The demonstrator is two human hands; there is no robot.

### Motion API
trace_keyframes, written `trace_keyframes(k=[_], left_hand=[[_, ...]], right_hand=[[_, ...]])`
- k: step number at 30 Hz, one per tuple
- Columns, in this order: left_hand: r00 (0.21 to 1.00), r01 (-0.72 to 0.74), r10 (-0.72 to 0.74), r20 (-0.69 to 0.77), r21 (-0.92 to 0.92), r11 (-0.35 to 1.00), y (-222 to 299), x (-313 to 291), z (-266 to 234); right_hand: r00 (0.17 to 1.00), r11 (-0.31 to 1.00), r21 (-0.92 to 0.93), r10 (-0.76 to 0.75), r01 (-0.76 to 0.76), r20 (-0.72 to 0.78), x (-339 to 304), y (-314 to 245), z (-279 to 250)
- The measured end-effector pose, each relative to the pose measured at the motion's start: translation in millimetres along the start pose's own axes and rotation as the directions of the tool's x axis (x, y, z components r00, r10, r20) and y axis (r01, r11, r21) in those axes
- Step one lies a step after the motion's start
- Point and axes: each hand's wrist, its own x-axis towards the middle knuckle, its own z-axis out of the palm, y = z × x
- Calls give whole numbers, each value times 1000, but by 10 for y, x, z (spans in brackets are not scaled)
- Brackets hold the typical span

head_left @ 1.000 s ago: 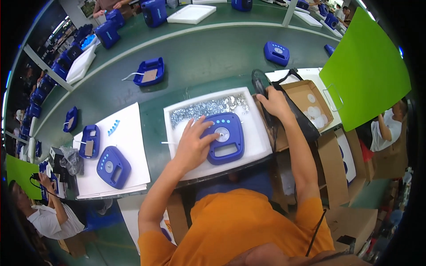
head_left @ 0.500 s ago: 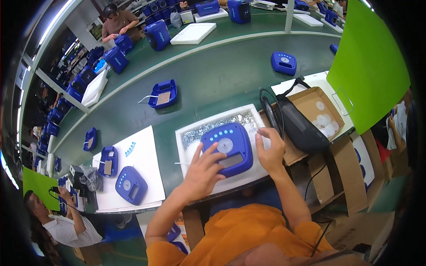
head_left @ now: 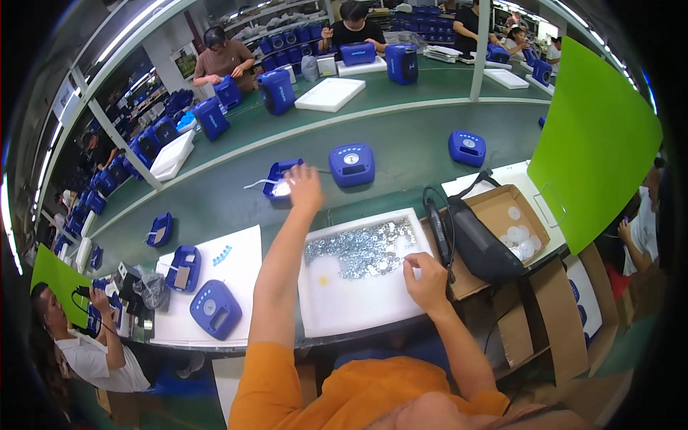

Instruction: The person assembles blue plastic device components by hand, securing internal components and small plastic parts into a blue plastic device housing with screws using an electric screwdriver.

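My left hand [head_left: 306,189] reaches far over the green belt, slightly blurred, fingers apart at the right side of an open blue plastic shell [head_left: 275,172]. A white cord trails from that shell, and a pale patch shows in it beside my fingers. A blue cover [head_left: 352,166] with a round dial and a row of light buttons rests on the belt to the right of this hand. My right hand [head_left: 428,282] is closed in a pinch above the right side of a white foam tray [head_left: 365,315]. Small shiny metal washers [head_left: 358,247] are heaped in the tray. What the pinch holds is too small to make out.
On a white board [head_left: 247,279] at left lie another blue cover [head_left: 216,309], an open shell [head_left: 183,269] and light-blue button strips [head_left: 222,255]. At right are a black bag [head_left: 487,240], a cardboard box [head_left: 534,208] of white discs and a green panel [head_left: 595,143]. Co-workers work beyond.
The blue cover has gone from the foam tray onto the belt, and the washers are uncovered. My left hand has moved forward to the open shell. My right hand has closed to a pinch.
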Motion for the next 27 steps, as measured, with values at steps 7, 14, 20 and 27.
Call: trace_keyframes(k=[7, 14, 20, 27], left_hand=[[937, 122, -160, 311, 138, 983, -724, -393, 149], [995, -94, 92, -26, -115, 989, -1089, -630, -227], [957, -37, -128, -259, -548, 836, -1113, -867, -711], [962, 271, -20, 271, -950, 157, -561, -1344, -2208]], right_hand=[[999, 998, 20, 51, -51, -1, 20, 2, 31], [999, 999, 24, 28, -29, 41, 25, -22, -6], [1000, 998, 61, 16, -16, 13, 64, -57, 22], [980, 952, 301, -103, 48, 173, 690, -725, -193]])
